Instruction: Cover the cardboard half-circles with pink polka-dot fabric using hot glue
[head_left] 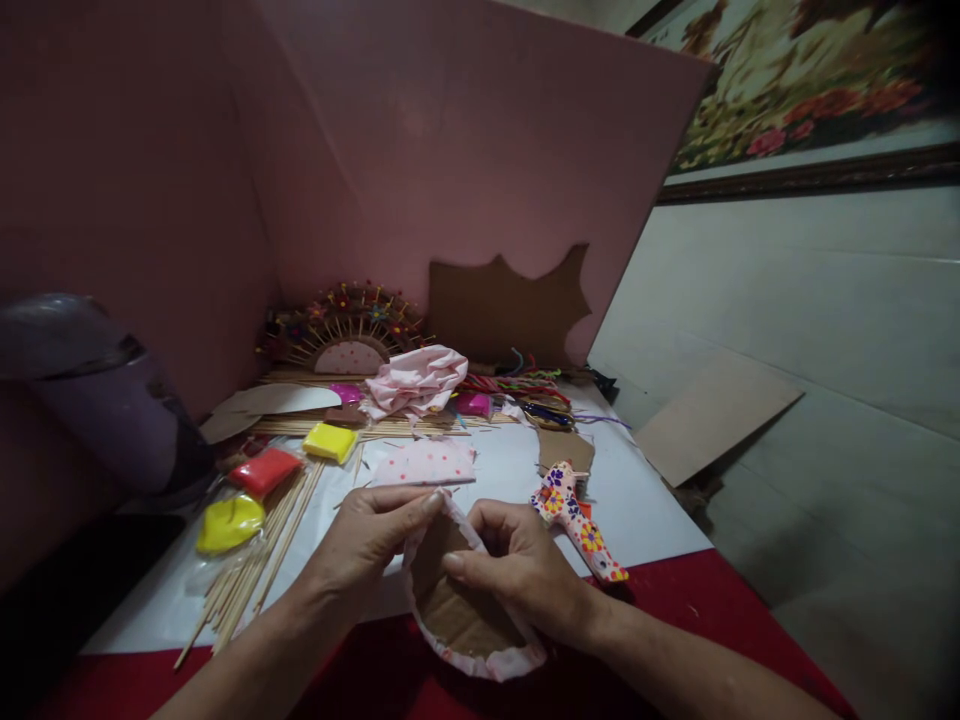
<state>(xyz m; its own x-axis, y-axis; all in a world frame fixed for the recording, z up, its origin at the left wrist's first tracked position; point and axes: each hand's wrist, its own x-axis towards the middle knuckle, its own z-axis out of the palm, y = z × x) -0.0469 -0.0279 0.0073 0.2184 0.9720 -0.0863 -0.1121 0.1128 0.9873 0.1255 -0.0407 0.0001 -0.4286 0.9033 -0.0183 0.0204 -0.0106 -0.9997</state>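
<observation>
Cardboard (450,592) edged with pink fabric (517,662) is held at the near side of the tabletop (652,515), tip pinched by the left hand (375,528), side clamped by the right hand (517,562); the fabric could be pulled loose by uneven pressure

Clear passage: mid right edge of the table (724,590). Obstructed: left edge by sticks (279,535) and packets (264,470); back edge by crumpled cloth (416,382) and cords (517,383); front edge by the cardboard piece (466,612).
</observation>
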